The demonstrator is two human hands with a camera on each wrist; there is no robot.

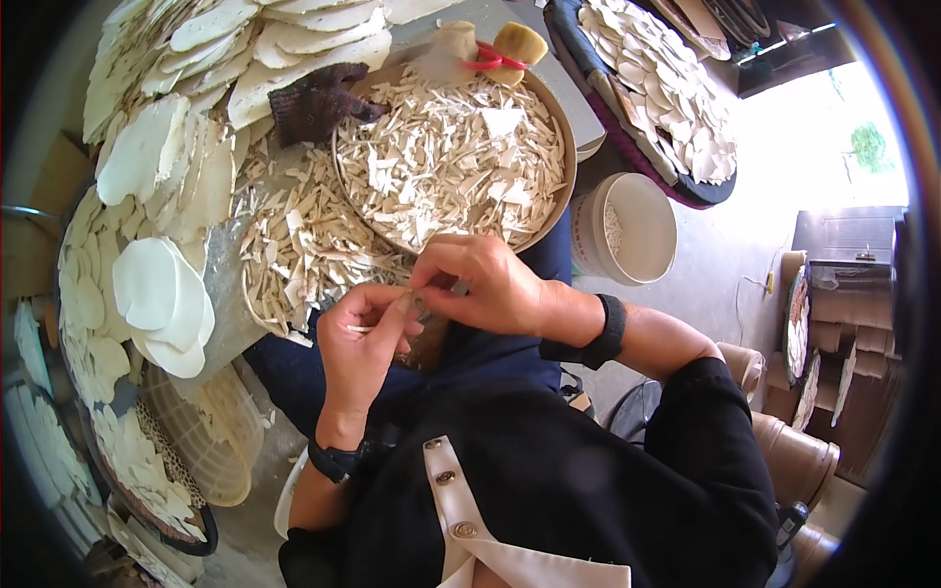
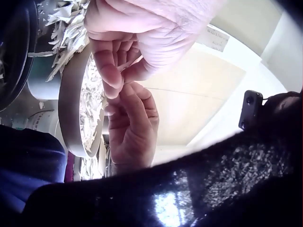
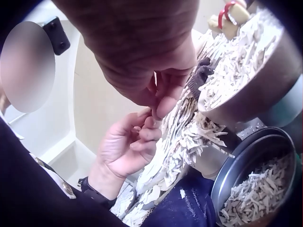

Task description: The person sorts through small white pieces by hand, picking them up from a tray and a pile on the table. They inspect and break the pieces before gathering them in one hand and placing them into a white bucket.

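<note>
My left hand [image 1: 363,338] and right hand [image 1: 485,284] meet fingertip to fingertip over my lap, in front of the pale chips. A short white strip [image 1: 359,329] sticks out from the curled fingers of the left hand. Between the thumb and index finger of the right hand is a small thin piece, mostly covered by the fingertips; I cannot tell its kind. Just beyond the hands, a round tray [image 1: 571,162] is heaped with pale broken chips [image 1: 446,162]. A looser pile of longer slivers [image 1: 314,235] lies left of it.
Large flat white slices [image 1: 314,54] are stacked at the back left, with a dark knitted glove [image 1: 319,103] beside them. A red-handled tool [image 1: 498,59] lies at the tray's far rim. A white bucket [image 1: 652,230] stands right, and a plastic basket [image 1: 221,441] is low at left.
</note>
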